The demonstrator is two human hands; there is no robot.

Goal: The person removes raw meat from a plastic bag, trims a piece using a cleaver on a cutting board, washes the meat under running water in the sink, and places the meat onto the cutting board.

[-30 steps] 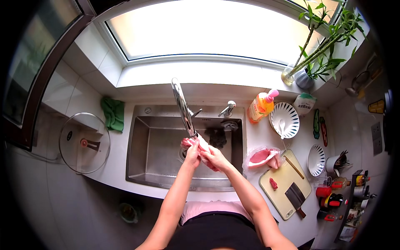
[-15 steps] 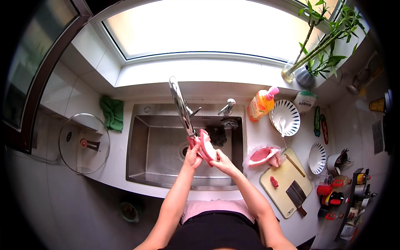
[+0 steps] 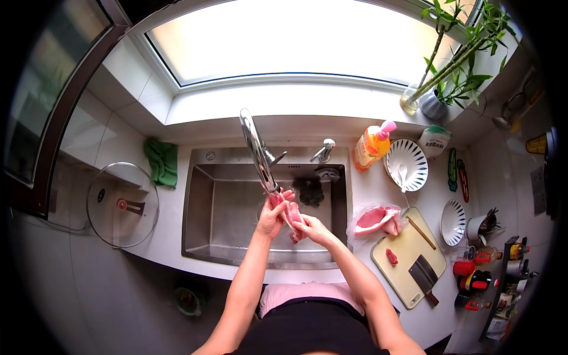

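Observation:
A piece of raw pinkish-red meat hangs over the steel sink, just below the spout of the chrome faucet. My left hand is closed on its upper left part, close to the spout's end. On the right side of the meat, my right hand pinches the edge. The drain behind my left hand is mostly hidden. A dark clump lies in the sink's back right part.
Right of the sink are meat in a plastic bag, a cutting board with a cleaver, a soap bottle and striped bowls. A glass lid and green cloth are at the left.
The meat has been turned between my hands; its pale broad side, facing up half a second ago, now shows as a narrower, redder strip. Both hands still hold it beneath the faucet.

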